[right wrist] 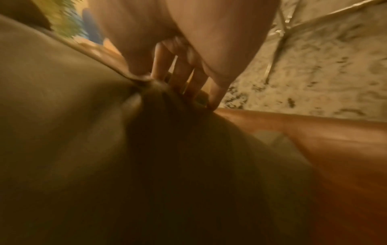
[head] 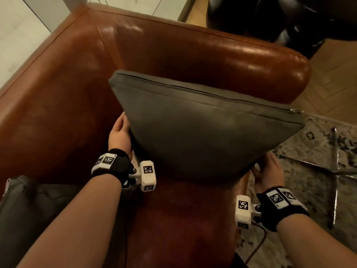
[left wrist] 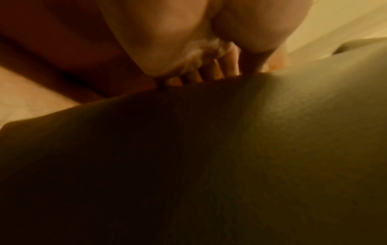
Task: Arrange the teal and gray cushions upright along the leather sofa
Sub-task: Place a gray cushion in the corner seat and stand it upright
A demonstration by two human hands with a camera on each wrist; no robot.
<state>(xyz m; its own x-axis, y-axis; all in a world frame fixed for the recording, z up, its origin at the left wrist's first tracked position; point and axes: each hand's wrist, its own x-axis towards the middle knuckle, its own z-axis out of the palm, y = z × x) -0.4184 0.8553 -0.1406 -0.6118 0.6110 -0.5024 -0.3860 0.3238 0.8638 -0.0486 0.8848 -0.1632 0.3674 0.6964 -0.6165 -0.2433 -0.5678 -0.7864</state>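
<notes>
Both hands, left hand [head: 120,135] and right hand [head: 269,174], grip gray cushion [head: 204,130] between them.

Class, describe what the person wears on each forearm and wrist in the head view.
Both forearms are bare, with no sleeves. The left wrist and right wrist each carry a black fabric strap with white blocks printed with black-and-white square markers. A white boxy camera unit juts from each strap; a thin black cable trails from the right one.

left fingers [head: 123,120] hidden behind gray cushion [head: 202,128], second cushion [head: 29,206] cut off
</notes>
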